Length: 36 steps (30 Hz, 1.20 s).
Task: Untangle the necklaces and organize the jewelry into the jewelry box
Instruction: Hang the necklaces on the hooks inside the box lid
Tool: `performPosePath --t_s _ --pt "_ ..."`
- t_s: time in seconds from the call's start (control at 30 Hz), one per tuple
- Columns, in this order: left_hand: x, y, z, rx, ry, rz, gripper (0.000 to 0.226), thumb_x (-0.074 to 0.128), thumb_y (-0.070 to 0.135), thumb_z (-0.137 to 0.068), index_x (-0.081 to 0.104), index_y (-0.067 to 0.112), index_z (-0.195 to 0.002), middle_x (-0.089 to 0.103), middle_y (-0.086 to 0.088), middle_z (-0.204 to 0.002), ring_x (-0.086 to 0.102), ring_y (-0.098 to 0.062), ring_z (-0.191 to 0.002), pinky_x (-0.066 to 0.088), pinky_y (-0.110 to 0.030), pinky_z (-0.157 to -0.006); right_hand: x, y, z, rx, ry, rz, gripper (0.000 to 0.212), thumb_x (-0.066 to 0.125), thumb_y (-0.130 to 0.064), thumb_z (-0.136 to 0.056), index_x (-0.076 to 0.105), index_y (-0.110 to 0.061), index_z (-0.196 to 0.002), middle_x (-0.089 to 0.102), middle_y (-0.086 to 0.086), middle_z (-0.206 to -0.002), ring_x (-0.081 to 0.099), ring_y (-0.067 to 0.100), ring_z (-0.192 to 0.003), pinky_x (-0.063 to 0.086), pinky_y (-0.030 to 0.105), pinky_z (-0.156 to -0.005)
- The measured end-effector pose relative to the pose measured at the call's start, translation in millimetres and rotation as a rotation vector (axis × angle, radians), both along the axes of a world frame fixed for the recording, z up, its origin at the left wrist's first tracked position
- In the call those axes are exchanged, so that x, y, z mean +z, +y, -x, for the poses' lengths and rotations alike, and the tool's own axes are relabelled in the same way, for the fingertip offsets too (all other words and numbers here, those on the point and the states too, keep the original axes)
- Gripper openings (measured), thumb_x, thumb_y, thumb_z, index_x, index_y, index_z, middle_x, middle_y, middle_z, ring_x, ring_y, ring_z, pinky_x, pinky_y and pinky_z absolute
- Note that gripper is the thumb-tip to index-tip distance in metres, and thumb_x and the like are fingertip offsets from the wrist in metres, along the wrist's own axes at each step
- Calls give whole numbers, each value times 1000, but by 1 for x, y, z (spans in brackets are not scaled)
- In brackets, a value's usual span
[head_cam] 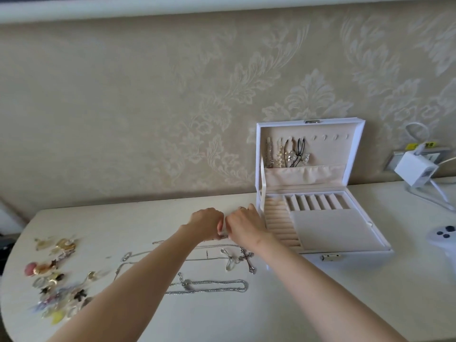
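The left hand and the right hand meet with curled fingers pinching a thin silver chain above the counter, just left of the open jewelry box, while other necklaces lie nearer.

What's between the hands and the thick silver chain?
Head view: thin chains lying crosswise, with a cross pendant and a silver bow pendant at their right end.

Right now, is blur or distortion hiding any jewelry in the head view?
Head view: jewelry box sharp; small pieces at left smeared; table edge bows from wide lens; soft light, no glare; necklace pinched by left hand and right hand too small to read.
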State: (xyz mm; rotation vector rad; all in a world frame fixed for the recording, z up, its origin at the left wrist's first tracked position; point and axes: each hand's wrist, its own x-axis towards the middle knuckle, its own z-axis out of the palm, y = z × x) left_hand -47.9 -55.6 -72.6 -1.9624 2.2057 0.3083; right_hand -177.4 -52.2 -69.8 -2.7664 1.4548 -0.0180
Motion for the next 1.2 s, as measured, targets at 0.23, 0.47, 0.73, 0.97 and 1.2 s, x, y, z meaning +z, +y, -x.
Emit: performPosePath --t_s 0.23,0.47,0.73,0.97,1.2 --pt "-2 1 4 7 9 -19 21 62 30 -88 64 16 -103 57 -3 -116 56 -24 -107 43 -31 -82 -1 -2 0 -23 -15 -71 19 46 -17 -90 65 -15 -94 66 6 -102 54 26 -106 30 37 -89" --pt "14 -7 7 159 390 88 7 53 17 -88 57 14 -93 65 -10 -103 58 -29 -101 44 -34 -85 22 -11 10 -198 -483 -261 17 56 -28 -85 58 -11 -85 66 9 -94 59 28 -91 45 34 -75" --pt "38 -16 32 141 778 311 16 68 18 -85 54 13 -80 67 -4 -71 61 -16 -67 46 -27 -67 43 -27 41 -500 -1204 -439 8 62 -7 -74 54 -9 -75 63 10 -75 61 21 -71 55 38 -72" --pt "65 -18 52 220 1020 64 3 54 4 -89 54 6 -91 59 -5 -64 57 -11 -50 46 -19 -51 58 -29 58 -528 -1556 -531 8 53 1 -82 57 -4 -86 55 4 -58 52 15 -54 46 25 -55" --pt "70 -22 83 385 1401 -217 23 45 15 -99 58 1 -87 69 -11 -70 69 -23 -62 60 -33 -64 74 -25 78 -305 -1841 -849 16 53 4 -88 57 -8 -97 66 8 -74 52 13 -52 41 21 -45"
